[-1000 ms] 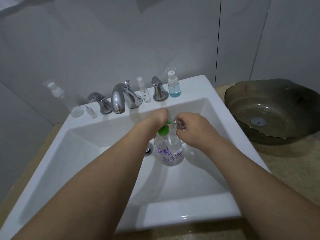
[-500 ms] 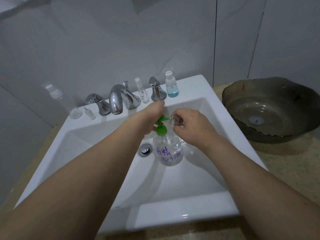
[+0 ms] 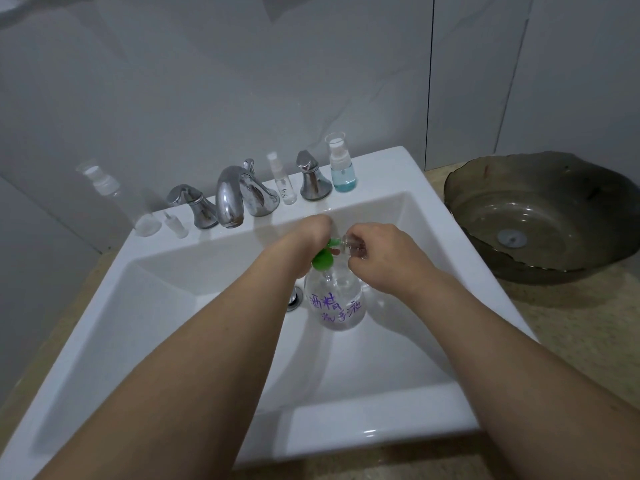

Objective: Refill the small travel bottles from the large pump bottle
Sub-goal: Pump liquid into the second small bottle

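Note:
A large clear pump bottle (image 3: 341, 304) with purple writing and a green pump head (image 3: 323, 258) stands in the white sink basin (image 3: 173, 306). My left hand (image 3: 311, 233) rests on top of the green pump head, its fingers hidden from view. My right hand (image 3: 382, 252) grips a small clear travel bottle (image 3: 349, 245), its open mouth held against the green nozzle. On the back ledge stand other small bottles: a blue-liquid pump bottle (image 3: 342, 171), a thin spray bottle (image 3: 284, 183), a tall clear bottle (image 3: 121, 202) and a tiny one (image 3: 175, 226).
A chrome faucet (image 3: 232, 199) with two handles (image 3: 192, 206) (image 3: 311, 180) stands on the ledge behind the basin. The drain (image 3: 294, 299) lies left of the pump bottle. A dark glass vessel bowl (image 3: 540, 216) sits on the beige counter to the right.
My view has shifted slightly. Both hands stay at the pump head and the small bottle stays at the nozzle.

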Motion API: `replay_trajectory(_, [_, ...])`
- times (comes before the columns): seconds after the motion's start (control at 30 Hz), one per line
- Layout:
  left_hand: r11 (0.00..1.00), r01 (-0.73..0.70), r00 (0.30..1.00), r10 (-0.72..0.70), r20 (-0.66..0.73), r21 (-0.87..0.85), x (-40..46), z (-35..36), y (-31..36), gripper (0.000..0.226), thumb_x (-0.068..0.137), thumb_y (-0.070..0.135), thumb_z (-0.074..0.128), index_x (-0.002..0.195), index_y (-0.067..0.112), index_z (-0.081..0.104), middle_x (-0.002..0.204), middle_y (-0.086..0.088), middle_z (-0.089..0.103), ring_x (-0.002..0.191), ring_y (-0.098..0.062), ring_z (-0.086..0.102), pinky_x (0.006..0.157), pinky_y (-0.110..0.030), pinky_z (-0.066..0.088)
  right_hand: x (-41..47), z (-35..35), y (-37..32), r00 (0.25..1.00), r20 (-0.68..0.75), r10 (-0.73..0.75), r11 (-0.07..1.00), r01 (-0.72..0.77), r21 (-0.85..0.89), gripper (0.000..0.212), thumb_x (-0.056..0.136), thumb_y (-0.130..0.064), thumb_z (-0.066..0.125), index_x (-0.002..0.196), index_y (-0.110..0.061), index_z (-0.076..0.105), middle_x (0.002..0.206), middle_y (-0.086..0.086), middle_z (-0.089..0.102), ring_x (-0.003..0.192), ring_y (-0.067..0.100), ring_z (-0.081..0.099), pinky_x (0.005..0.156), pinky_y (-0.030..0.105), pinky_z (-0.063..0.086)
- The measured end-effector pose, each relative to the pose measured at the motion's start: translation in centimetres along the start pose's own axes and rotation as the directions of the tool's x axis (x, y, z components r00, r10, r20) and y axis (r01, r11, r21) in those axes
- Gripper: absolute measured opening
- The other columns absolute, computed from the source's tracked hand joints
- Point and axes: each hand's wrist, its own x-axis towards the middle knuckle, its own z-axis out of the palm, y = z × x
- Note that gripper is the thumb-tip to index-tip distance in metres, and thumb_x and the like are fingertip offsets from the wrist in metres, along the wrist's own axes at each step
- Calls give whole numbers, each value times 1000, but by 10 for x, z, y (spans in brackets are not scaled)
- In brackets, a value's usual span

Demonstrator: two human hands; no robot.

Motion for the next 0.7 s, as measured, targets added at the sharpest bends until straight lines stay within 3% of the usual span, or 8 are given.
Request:
replay_trajectory(0.07, [1000, -11, 1000, 11, -7, 6, 0, 0, 0, 31, 101, 11, 34, 71, 8, 43, 68, -9, 48, 55, -20, 39, 24, -18, 25, 0, 1, 0, 1000, 5, 5, 1000, -5, 11, 15, 75, -14, 58, 90, -15, 62, 87, -1, 62, 82, 23, 57, 74, 36, 50])
replay_trajectory(0.13, [999, -21, 999, 21, -24, 28, 2, 1, 0, 29, 100, 10, 34, 74, 7, 46, 71, -10, 50, 55, -20, 40, 40, -26, 25, 0, 0, 0, 1000, 2, 5, 1000, -5, 18, 15, 75, -14, 58, 89, -14, 62, 86, -1, 63, 82, 23, 57, 74, 36, 50])
replay_trajectory(0.23, [999, -44, 997, 43, -65, -23, 10, 4, -1, 20, 98, 14, 34, 92, 7, 52, 87, -15, 52, 58, -22, 43, 50, -25, 27, 1, 0, 0, 1000, -2, 8, 1000, -8, 28, 16, 75, -14, 58, 90, -15, 63, 88, 0, 63, 84, 23, 58, 75, 36, 50])
replay_trajectory(0.33, [993, -63, 996, 55, -75, -101, 13, 4, 2, 21, 96, 24, 36, 96, 10, 52, 93, -15, 52, 72, -25, 47, 63, -27, 34, 1, -1, -2, 1000, -22, 0, 999, 1, 51, 18, 76, -14, 58, 93, -13, 64, 89, 0, 63, 85, 22, 58, 76, 35, 50])
replay_trajectory(0.47, [995, -60, 997, 56, -45, -81, 11, -5, 9, 30, 102, 36, 29, 102, 15, 50, 92, -5, 53, 64, -17, 43, 51, -28, 18, 2, -3, -3, 996, -81, -32, 997, 38, 70, 17, 75, -14, 59, 91, -10, 63, 90, 2, 64, 84, 23, 58, 76, 37, 50])
replay_trajectory(0.6, [998, -62, 998, 61, -34, -12, 10, -6, 8, 31, 102, 36, 28, 104, 15, 51, 99, -6, 54, 68, -17, 44, 51, -28, 20, 1, -2, -2, 996, -86, -37, 998, 41, 52, 17, 74, -14, 58, 91, -10, 62, 91, 2, 63, 85, 23, 56, 76, 38, 49])
replay_trajectory(0.7, [998, -47, 998, 48, -28, 39, 10, -6, 5, 30, 102, 34, 30, 106, 15, 52, 87, -5, 58, 68, -17, 46, 50, -27, 22, 1, -3, -4, 996, -81, -38, 998, 42, 49, 18, 76, -14, 58, 93, -11, 62, 92, 0, 63, 86, 22, 56, 77, 35, 48])
